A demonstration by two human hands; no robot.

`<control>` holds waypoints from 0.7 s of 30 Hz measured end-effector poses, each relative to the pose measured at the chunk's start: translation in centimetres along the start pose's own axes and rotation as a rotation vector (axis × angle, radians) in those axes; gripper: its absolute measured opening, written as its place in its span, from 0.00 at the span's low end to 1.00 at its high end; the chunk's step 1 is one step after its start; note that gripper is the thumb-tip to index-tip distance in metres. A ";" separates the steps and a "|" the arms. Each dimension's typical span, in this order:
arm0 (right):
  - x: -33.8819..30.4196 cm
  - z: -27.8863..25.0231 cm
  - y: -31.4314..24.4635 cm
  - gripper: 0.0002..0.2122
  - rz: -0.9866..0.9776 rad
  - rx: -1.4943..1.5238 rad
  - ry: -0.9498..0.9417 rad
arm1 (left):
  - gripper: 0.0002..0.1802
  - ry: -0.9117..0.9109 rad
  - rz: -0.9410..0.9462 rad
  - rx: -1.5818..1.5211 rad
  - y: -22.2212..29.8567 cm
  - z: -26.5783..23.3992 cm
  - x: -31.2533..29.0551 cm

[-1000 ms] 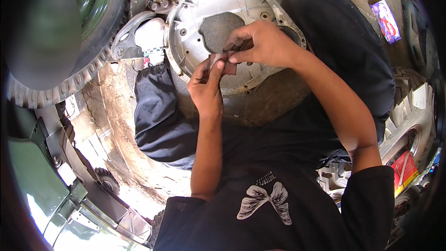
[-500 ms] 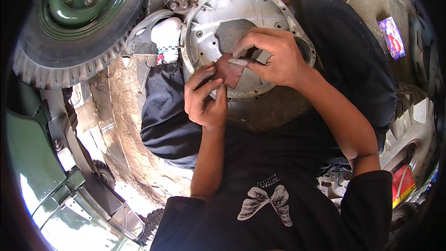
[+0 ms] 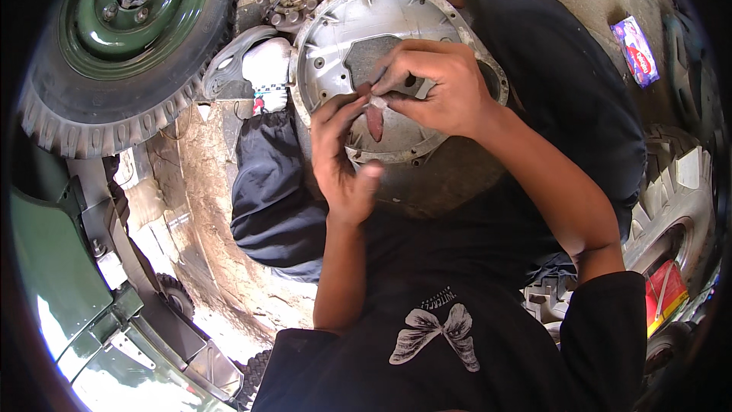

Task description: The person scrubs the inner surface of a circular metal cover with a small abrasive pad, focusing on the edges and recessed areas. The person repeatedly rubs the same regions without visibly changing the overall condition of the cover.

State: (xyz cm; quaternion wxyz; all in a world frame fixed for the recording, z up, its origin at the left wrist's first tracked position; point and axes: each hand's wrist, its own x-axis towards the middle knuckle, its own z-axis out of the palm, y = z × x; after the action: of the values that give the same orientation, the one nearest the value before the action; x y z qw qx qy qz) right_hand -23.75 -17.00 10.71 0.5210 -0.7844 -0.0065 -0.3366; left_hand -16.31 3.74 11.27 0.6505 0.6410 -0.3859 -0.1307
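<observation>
Since half a second earlier, the right hand [image 3: 438, 88] had shifted further over the left hand [image 3: 343, 156], and the green-rimmed wheel [image 3: 122, 38] showed more fully at upper left. From the head view, both hands pinched a small reddish-brown strip [image 3: 375, 120], perhaps abrasive paper, over the round aluminium housing [image 3: 335, 38] resting on the lap. Left fingers were loosely curled, right fingertips closed on the strip's top. Working it well probably called for a firm two-handed pinch, held taut and close to the housing.
</observation>
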 end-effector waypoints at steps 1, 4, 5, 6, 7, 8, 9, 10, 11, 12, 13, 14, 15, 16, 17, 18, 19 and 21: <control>0.0 -0.3 -0.3 0.11 0.048 -0.002 -0.020 | 0.35 -0.022 -0.032 -0.011 0.1 -0.1 0.1; -0.1 0.2 -0.6 0.12 0.145 0.015 -0.014 | 0.34 -0.018 -0.101 0.082 0.4 0.7 0.3; -0.2 0.4 -0.4 0.12 0.179 0.023 -0.001 | 0.33 -0.007 -0.127 0.131 0.3 1.3 0.3; -0.4 0.7 -0.2 0.12 0.210 0.037 0.034 | 0.31 0.033 -0.104 0.206 0.1 1.9 0.3; -0.6 1.3 0.1 0.11 0.242 0.050 0.070 | 0.31 0.061 -0.132 0.187 -0.1 2.3 0.4; -0.7 1.6 0.1 0.11 0.269 0.057 0.105 | 0.30 0.089 -0.153 0.162 -0.3 2.7 0.4; -0.9 1.6 0.2 0.11 0.257 0.012 0.116 | 0.30 0.117 -0.175 0.137 -0.4 3.0 0.5; -1.2 1.6 0.4 0.11 0.245 -0.032 0.128 | 0.29 0.129 -0.208 0.141 -0.7 3.5 0.7; -1.2 1.6 0.4 0.11 0.230 -0.071 0.138 | 0.27 0.144 -0.241 0.151 -0.9 3.9 0.9; -1.2 1.8 0.3 0.11 0.198 -0.087 0.136 | 0.26 0.158 -0.273 0.161 -1.2 4.2 1.1; -1.2 1.9 0.3 0.11 0.166 -0.103 0.136 | 0.25 0.172 -0.306 0.170 -1.3 4.5 1.4; -1.3 1.9 0.3 0.11 0.137 -0.125 0.136 | 0.20 0.191 -0.282 0.219 -1.2 4.8 1.8; -1.3 1.7 0.3 0.11 0.135 -0.115 0.101 | 0.19 0.206 -0.326 0.209 -1.1 4.8 2.0; -1.2 1.5 0.4 0.12 0.133 -0.106 0.065 | 0.18 0.221 -0.369 0.199 -1.0 4.7 2.3; -1.2 1.4 0.5 0.12 0.133 -0.094 0.029 | 0.17 0.236 -0.416 0.191 -1.1 4.5 2.3; -1.0 1.0 0.6 0.12 0.126 -0.091 -0.044 | 0.16 0.264 -0.396 0.190 -1.4 4.5 2.3; -0.5 0.3 0.7 0.11 0.119 -0.088 -0.117 | 0.15 0.233 -0.411 0.162 -1.7 4.2 2.3; 0.0 -0.9 1.1 0.11 0.138 -0.071 -0.235 | 0.15 0.169 -0.441 0.104 -2.1 3.4 2.3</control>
State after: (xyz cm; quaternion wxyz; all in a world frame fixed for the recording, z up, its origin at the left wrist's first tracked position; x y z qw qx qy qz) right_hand -23.84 -18.21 10.06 0.5105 -0.8349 -0.0013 -0.2059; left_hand -16.39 -0.59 9.67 0.6022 0.7510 -0.1870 -0.1958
